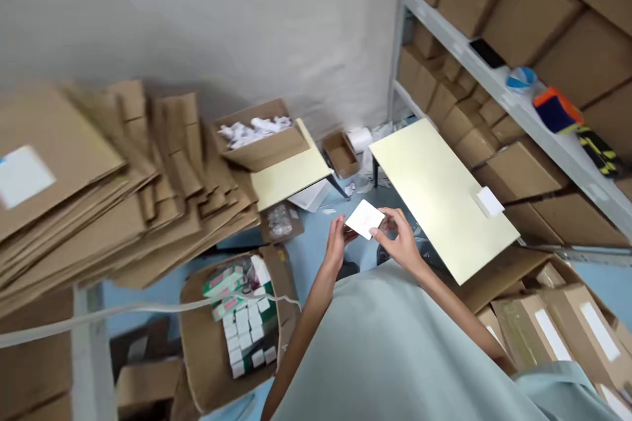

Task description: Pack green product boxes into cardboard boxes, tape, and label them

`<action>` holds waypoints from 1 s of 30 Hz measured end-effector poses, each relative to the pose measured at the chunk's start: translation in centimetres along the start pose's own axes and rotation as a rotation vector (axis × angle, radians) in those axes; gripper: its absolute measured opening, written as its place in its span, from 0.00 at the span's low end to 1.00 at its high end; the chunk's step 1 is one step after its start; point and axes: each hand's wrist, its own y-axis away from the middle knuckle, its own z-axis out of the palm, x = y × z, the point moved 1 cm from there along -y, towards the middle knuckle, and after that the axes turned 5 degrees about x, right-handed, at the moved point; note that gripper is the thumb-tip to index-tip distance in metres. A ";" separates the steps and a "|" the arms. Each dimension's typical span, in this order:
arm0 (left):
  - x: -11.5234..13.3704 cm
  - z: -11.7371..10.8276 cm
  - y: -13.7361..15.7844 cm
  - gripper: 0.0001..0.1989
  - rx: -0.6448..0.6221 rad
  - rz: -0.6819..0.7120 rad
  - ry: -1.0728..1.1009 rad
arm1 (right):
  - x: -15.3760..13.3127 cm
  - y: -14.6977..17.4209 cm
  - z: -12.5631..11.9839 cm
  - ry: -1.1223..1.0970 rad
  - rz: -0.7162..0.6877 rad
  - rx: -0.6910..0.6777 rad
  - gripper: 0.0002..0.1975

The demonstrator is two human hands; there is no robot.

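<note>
In front of my body, a small white square box is held up with its flat face toward me. Faint marks show on that face; how deep the piece is, I cannot tell. My left hand grips its left edge, with the fingers partly behind it. My right hand pinches the right corner between thumb and fingers. To the right stands a pale yellow table, and a white box of similar look lies near its right edge.
An open carton with many small white and green boxes is at lower left. Flattened cardboard is stacked at left. A carton of white paper rests by a low yellow table. Shelving with cartons lines the right.
</note>
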 end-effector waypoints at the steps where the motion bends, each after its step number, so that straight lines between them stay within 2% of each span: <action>1: -0.1 1.9 -0.3 0.32 -0.043 0.001 -0.047 | 0.5 -0.3 -1.8 0.022 -0.007 0.079 0.23; 5: -0.5 8.3 -1.6 0.29 -0.254 -0.052 -0.154 | 2.4 -1.1 -7.4 0.043 0.054 0.332 0.22; 7: -0.8 10.9 -2.3 0.35 -0.359 -0.041 -0.237 | 3.5 -1.6 -9.3 0.026 0.126 0.444 0.22; 11: -1.0 16.2 -4.4 0.50 -0.544 0.060 -0.460 | 5.8 -3.1 -12.1 -0.009 0.252 0.649 0.24; 14: -0.6 19.8 -6.7 0.51 -0.627 0.066 -0.553 | 7.1 -4.6 -13.6 -0.010 0.332 0.748 0.26; 16: 0.1 21.9 -8.5 0.51 -0.695 0.024 -0.588 | 7.8 -5.9 -14.3 -0.013 0.368 0.782 0.30; 21: 3.0 25.9 -13.9 0.43 -0.927 -0.197 -0.684 | 10.1 -10.7 -15.6 -0.053 0.347 0.809 0.31; 23: 4.1 27.1 -16.3 0.39 -0.993 -0.275 -0.746 | 11.2 -13.1 -16.0 -0.130 0.392 0.803 0.31; 26: 5.5 28.7 -19.7 0.37 -1.047 -0.369 -0.825 | 12.4 -16.5 -16.4 -0.209 0.494 0.806 0.31; 30: 6.6 30.4 -22.7 0.39 -1.094 -0.479 -0.864 | 12.3 -20.3 -16.5 -0.174 0.551 0.894 0.31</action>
